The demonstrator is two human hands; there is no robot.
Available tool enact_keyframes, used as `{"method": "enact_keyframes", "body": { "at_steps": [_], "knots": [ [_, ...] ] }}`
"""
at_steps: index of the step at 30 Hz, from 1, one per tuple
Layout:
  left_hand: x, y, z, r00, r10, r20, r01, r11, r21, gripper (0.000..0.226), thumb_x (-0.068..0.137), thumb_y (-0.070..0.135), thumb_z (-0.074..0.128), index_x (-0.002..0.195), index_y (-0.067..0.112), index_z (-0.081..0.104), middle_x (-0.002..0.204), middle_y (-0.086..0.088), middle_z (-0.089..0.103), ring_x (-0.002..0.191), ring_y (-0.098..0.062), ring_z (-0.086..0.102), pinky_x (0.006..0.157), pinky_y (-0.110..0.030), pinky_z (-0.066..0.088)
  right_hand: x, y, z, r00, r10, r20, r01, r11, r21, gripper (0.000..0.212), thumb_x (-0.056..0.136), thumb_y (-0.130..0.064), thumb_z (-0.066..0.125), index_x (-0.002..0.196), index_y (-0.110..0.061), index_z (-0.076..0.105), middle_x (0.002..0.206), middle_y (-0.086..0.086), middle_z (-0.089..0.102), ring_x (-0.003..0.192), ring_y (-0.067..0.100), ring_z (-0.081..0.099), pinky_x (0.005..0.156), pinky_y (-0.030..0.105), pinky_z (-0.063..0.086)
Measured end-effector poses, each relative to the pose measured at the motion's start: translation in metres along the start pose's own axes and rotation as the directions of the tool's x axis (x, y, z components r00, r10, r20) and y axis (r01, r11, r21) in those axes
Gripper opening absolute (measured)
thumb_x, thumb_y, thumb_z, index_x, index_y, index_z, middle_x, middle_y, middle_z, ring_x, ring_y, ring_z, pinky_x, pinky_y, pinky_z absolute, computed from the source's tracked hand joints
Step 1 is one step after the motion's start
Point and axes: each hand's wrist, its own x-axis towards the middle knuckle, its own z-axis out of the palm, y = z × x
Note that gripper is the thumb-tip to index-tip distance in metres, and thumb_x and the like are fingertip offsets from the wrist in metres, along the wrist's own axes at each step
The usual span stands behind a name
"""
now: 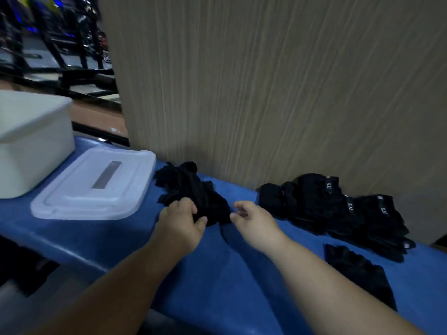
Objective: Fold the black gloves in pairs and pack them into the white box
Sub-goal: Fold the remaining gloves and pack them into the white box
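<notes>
In the middle of the head view, a crumpled heap of black fabric gloves [191, 192] lies on the blue padded table top [217, 274], just beyond both hands. The left hand [180, 221] is on the heap's near edge. The right hand [251, 218] sits just beside the heap's right edge, its thumb tip reaching the fabric.

The heap is a loose, wrinkled tangle, with glove fingers sticking out toward the upper left. To the right of the frame, well apart from the heap, a stack of folded black gloves with small pale labels [338, 209] stands against the beige wood-grain panel [266, 81]. One flat black glove [358, 274] lies alone at the lower right, near the right forearm.

At the left edge of the frame stands the white rectangular plastic box [36, 146]. Its translucent white lid [96, 184] lies flat on the table between the box and the heap.

Both bare forearms come up from the bottom of the frame and converge toward the centre. The left hand is palm down, its fingers and thumb curled round a fold of black fabric. The right hand's fingers are loosely curled. Blur hides whether they pinch any cloth, so its grip cannot be told.
</notes>
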Motion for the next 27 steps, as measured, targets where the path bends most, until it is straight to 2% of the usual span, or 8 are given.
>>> {"method": "enact_keyframes", "body": {
  "at_steps": [2,4,8,12,17,19,22,27],
  "knots": [
    [0.003,-0.009,-0.002,0.997,-0.052,0.064,0.054,0.998,-0.027,0.025,0.090,0.039,0.058,0.105,0.021,0.048,0.112,-0.002,0.052,0.110,-0.025,0.049,0.092,-0.039,0.045,0.016,-0.012,0.013,0.998,0.056,0.013,-0.056,0.998,0.019,0.046,0.097,-0.036,0.049,0.140,-0.022,0.040,0.135,0.004,0.051,0.118,0.021,0.052,0.094,0.030,0.042],
    [0.005,-0.013,-0.004,0.994,-0.064,0.086,0.071,0.994,-0.080,0.032,0.090,0.038,0.058,0.113,0.018,0.048,0.114,-0.005,0.053,0.111,-0.027,0.050,0.094,-0.040,0.045,0.026,-0.017,0.023,0.995,0.097,0.021,-0.098,0.995,0.030,0.047,0.098,-0.037,0.047,0.141,-0.026,0.035,0.130,0.004,0.052,0.110,0.022,0.055,0.083,0.032,0.046],
    [0.006,-0.017,-0.008,0.989,-0.056,0.136,0.078,0.984,-0.160,0.033,0.092,0.036,0.056,0.116,0.018,0.043,0.116,-0.005,0.050,0.104,-0.022,0.052,0.089,-0.035,0.046,0.035,-0.013,0.032,0.990,0.140,0.008,-0.140,0.990,0.007,0.044,0.095,-0.031,0.052,0.136,-0.028,0.034,0.088,0.001,0.058,0.075,0.017,0.056,0.056,0.028,0.039],
    [0.007,-0.016,-0.013,0.980,-0.057,0.193,0.108,0.958,-0.266,0.041,0.095,0.033,0.054,0.127,0.013,0.038,0.125,-0.003,0.049,0.102,-0.015,0.051,0.082,-0.026,0.042,0.027,-0.010,0.024,0.992,0.119,0.036,-0.121,0.991,0.055,0.040,0.093,-0.024,0.056,0.128,-0.028,0.038,0.069,-0.003,0.052,0.064,0.013,0.053,0.060,0.029,0.045],
    [0.000,-0.003,-0.013,0.970,-0.010,0.243,0.071,0.968,-0.241,0.044,0.096,0.039,0.051,0.130,0.015,0.040,0.090,0.005,0.056,0.081,-0.007,0.055,0.073,-0.022,0.044,-0.005,-0.008,0.004,0.995,0.076,0.059,-0.083,0.987,0.137,0.031,0.091,-0.019,0.060,0.117,-0.027,0.046,0.064,-0.006,0.049,0.054,0.005,0.046,0.055,0.020,0.039],
    [-0.004,0.002,-0.009,0.958,0.023,0.285,0.033,0.981,-0.190,0.034,0.095,0.042,0.050,0.119,0.018,0.050,0.083,0.010,0.053,0.078,-0.005,0.052,0.067,-0.020,0.040,-0.023,-0.002,-0.005,0.996,0.058,0.066,-0.064,0.994,0.090,0.028,0.089,-0.019,0.063,0.110,-0.028,0.047,0.059,-0.009,0.047,0.049,0.003,0.043,0.053,0.019,0.037],
    [-0.013,0.012,-0.002,0.943,0.054,0.328,-0.010,0.991,-0.134,0.027,0.094,0.044,0.050,0.076,0.024,0.049,0.070,0.008,0.051,0.066,-0.006,0.050,0.058,-0.022,0.037,-0.048,0.009,-0.021,0.990,0.076,0.118,-0.080,0.996,0.030,0.026,0.087,-0.023,0.065,0.102,-0.032,0.046,0.060,-0.007,0.049,0.051,0.005,0.045,0.055,0.022,0.040],
    [-0.029,0.031,0.012,0.931,0.122,0.344,-0.083,0.989,-0.125,0.026,0.092,0.039,0.055,0.075,0.022,0.044,0.075,0.005,0.054,0.070,-0.009,0.053,0.064,-0.025,0.043,-0.081,0.024,-0.043,0.981,0.120,0.154,-0.119,0.993,-0.011,0.024,0.086,-0.028,0.066,0.097,-0.038,0.047,0.058,-0.007,0.051,0.057,0.007,0.052,0.059,0.024,0.043]
  ]
}}
